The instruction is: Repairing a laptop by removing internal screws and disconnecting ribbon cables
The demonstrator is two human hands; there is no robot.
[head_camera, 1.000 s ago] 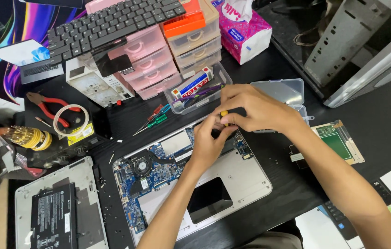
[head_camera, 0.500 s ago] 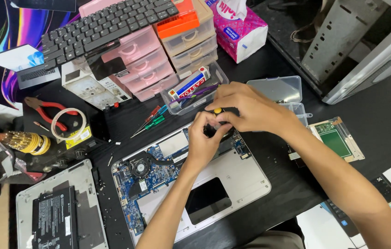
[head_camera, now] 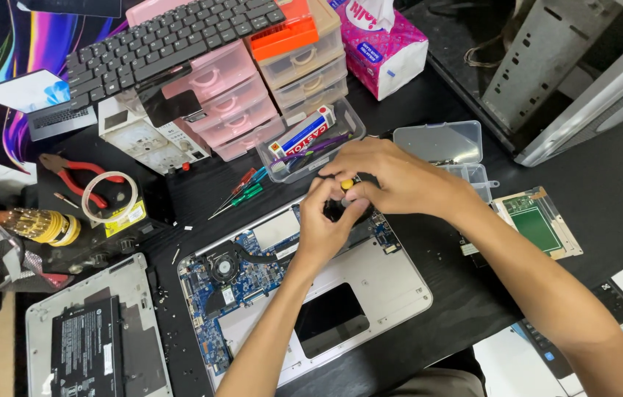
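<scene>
fingers (head_camera: 341,197) of both hands pinch a yellow-capped screwdriver (head_camera: 346,184), held upright over the far edge of an opened laptop chassis (head_camera: 370,283) on the black bench (head_camera: 606,184); it works best kept vertical and pressed steadily. pink drawer units (head_camera: 223,95) stand shut, contents hidden; a clear tray (head_camera: 304,140) holds a tube and tools; a clear lidded box (head_camera: 440,143) sits open.

Screwdriver cap (head_camera: 346,184) yellow; laptop motherboard (head_camera: 241,276) blue; drawer unit (head_camera: 227,95) pink; pliers handles (head_camera: 80,175) red; tissue box (head_camera: 385,48) pink-white.
</scene>
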